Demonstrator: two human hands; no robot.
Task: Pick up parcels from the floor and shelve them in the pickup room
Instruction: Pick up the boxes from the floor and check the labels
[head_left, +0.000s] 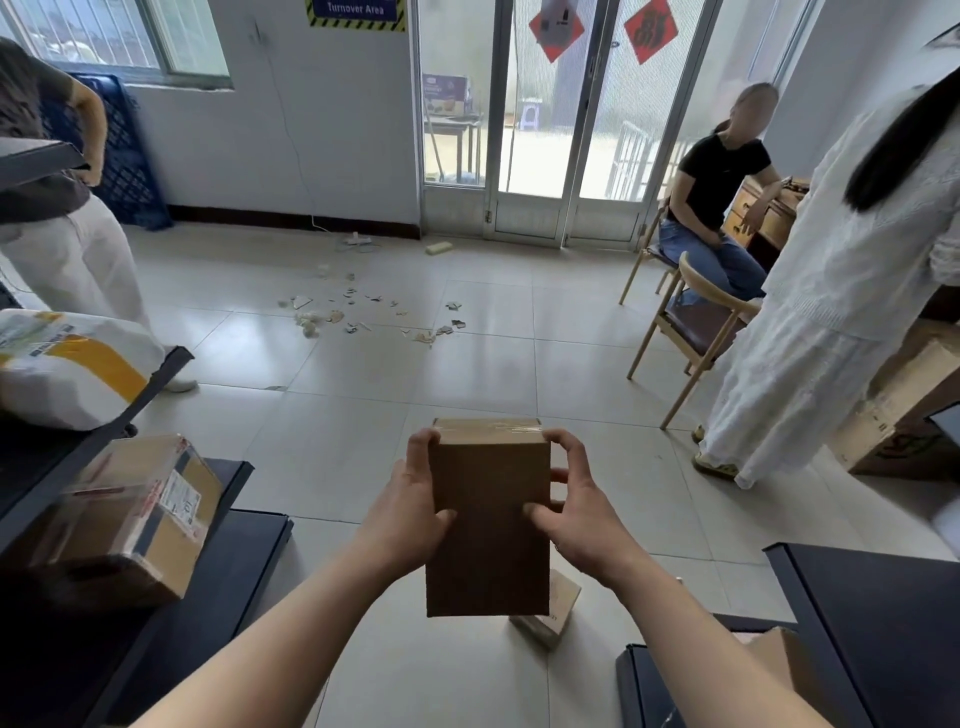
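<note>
A plain brown cardboard parcel (489, 551), taped across its top, is held upright in front of me above the tiled floor. My left hand (415, 499) grips its left side, thumb on the near face and fingers curled over the top corner. My right hand (574, 504) grips the right side the same way. Below the held parcel, a smaller cardboard box (550, 613) lies on the floor, partly hidden. On the dark shelf (218, 597) at the left sit a taped labelled carton (140, 519) and, one level higher, a white and yellow bag parcel (67, 364).
Another dark shelf (872, 613) stands at the lower right with a cardboard piece beside it. A person in white stands at the right, one sits on a chair (691, 332) area, another stands at the far left. Paper scraps (363, 312) litter the floor ahead. Glass doors are at the back.
</note>
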